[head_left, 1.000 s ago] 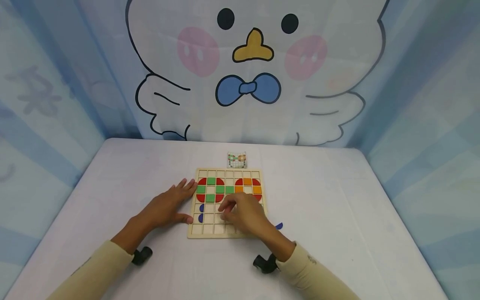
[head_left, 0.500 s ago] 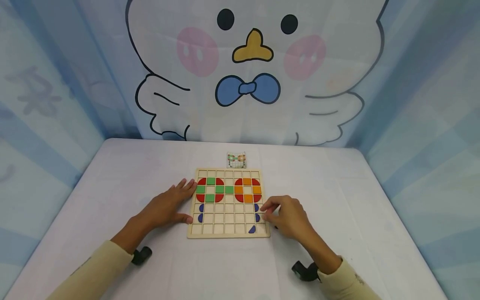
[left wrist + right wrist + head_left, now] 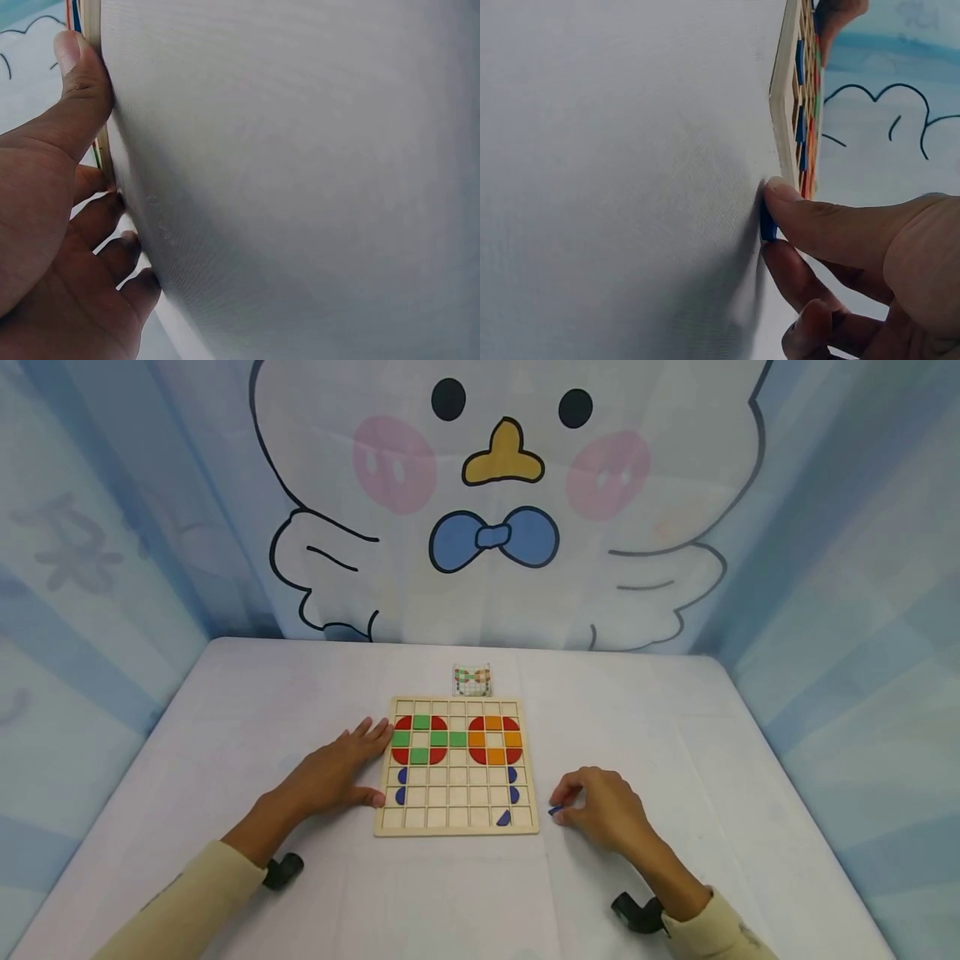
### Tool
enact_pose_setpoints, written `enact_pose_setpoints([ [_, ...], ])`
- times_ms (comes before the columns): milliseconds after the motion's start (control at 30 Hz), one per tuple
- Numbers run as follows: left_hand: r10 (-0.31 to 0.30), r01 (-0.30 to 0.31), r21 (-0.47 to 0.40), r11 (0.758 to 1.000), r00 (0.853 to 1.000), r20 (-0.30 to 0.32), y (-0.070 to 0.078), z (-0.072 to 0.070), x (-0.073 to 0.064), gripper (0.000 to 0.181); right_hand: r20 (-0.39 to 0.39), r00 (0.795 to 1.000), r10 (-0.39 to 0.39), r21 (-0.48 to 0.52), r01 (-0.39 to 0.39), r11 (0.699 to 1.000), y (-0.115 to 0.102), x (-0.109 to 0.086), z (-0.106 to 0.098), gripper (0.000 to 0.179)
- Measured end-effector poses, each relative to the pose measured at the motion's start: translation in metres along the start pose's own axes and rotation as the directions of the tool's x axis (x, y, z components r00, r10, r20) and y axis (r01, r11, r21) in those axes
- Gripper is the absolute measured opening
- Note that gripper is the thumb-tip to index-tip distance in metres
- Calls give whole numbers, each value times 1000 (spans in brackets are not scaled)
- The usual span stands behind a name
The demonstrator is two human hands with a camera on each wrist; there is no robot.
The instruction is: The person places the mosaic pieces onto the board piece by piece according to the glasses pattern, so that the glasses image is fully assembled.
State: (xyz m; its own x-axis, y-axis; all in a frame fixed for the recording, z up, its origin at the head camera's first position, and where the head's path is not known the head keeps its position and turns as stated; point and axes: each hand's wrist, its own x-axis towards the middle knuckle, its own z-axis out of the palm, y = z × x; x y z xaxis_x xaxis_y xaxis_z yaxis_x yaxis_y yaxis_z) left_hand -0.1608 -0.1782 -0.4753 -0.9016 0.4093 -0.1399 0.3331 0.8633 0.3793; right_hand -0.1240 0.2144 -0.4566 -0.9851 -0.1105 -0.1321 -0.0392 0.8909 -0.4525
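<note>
A wooden grid board (image 3: pixel 448 818) lies on the table, holding red, green, orange and blue pieces. Along its left edge rests my left hand (image 3: pixel 337 768), fingers and thumb extended; the left wrist view shows the thumb (image 3: pixel 82 97) against the board's side. To the right of the board, my right hand (image 3: pixel 603 806) pinches a small blue piece (image 3: pixel 767 221) between thumb and finger, at the table surface. Blue half-round pieces (image 3: pixel 513 795) sit in the board's right and left columns, and a blue piece with a slanted outline (image 3: pixel 504 817) lies in the bottom row.
Behind the board stands a small pattern card (image 3: pixel 472 680) with a coloured design. A white cloth covers the table (image 3: pixel 675 735). Curtains printed with a cartoon figure (image 3: pixel 495 535) enclose the back and sides. Black wrist cameras (image 3: pixel 637 912) hang under both sleeves.
My right hand has moved from over the board to the table on its right and now pinches the blue piece lying there. The left hand stays at the board's edge.
</note>
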Motion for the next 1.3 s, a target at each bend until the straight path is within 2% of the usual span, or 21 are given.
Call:
enact_pose_setpoints([
  [200,-3,3,-4,1000,1000,1,-1,0,0,111,-8,1000,-16,-12,16,1000,0,1,2,23],
  [367,-1,1,8,1000,1000,-1,-2,1,1,111,4,999,-36,40,36,999,-9,2,3,22],
  [600,-1,1,2,1000,1000,0,-2,2,1,111,18,994,-108,138,104,985,-40,4,11,21],
  [867,0,0,5,1000,1000,3,-3,2,2,111,45,975,-219,234,203,951,-77,6,27,14],
  [1167,-7,7,-8,1000,1000,9,-4,2,2,111,49,954,-294,279,270,922,-119,18,57,14],
  [1300,-8,9,-14,1000,1000,10,-4,2,2,111,63,953,-295,270,268,925,-132,24,69,14],
])
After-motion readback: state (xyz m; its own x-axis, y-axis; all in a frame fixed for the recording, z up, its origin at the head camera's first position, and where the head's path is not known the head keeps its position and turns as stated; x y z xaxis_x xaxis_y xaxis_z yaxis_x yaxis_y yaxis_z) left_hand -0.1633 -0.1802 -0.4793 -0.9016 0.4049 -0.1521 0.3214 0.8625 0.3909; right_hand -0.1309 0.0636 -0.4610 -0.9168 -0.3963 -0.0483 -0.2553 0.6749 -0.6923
